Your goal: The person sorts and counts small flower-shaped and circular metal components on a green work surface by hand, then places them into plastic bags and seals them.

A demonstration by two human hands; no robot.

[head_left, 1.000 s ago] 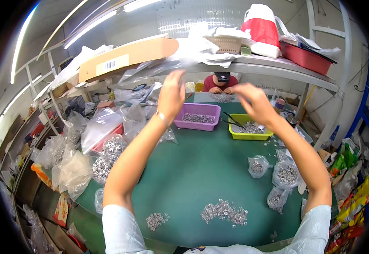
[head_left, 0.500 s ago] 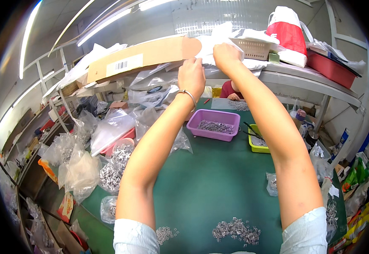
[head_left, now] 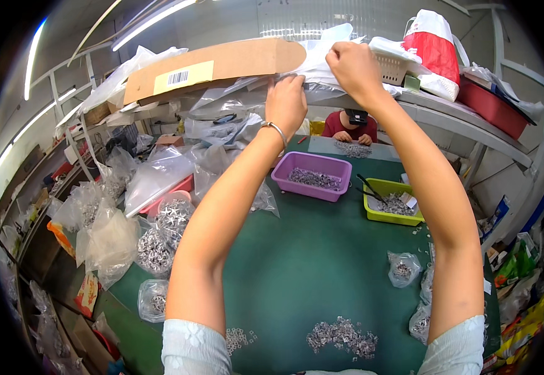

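Both my arms reach up to the shelf across the table. My left hand (head_left: 286, 103), with a bracelet at the wrist, is closed against the plastic at the shelf's front edge, beside a long cardboard piece (head_left: 234, 59). Higher and to the right, my right hand (head_left: 354, 70) is curled shut by the white plastic sheets (head_left: 317, 59). Whatever either set of fingers pinches is hidden. Clear plastic bags (head_left: 222, 103) hang below the cardboard.
On the green table (head_left: 309, 262) stand a purple tray (head_left: 309, 190) and a yellow-green tray (head_left: 394, 217) of small metal parts. Loose metal pieces (head_left: 344, 337) lie near me. Bagged parts (head_left: 154, 250) crowd the left. Opposite sits a person (head_left: 350, 128) handling small parts.
My right hand has risen and moved right, away from my left hand, which stays by the shelf edge. The person opposite and the yellow-green tray show more fully.
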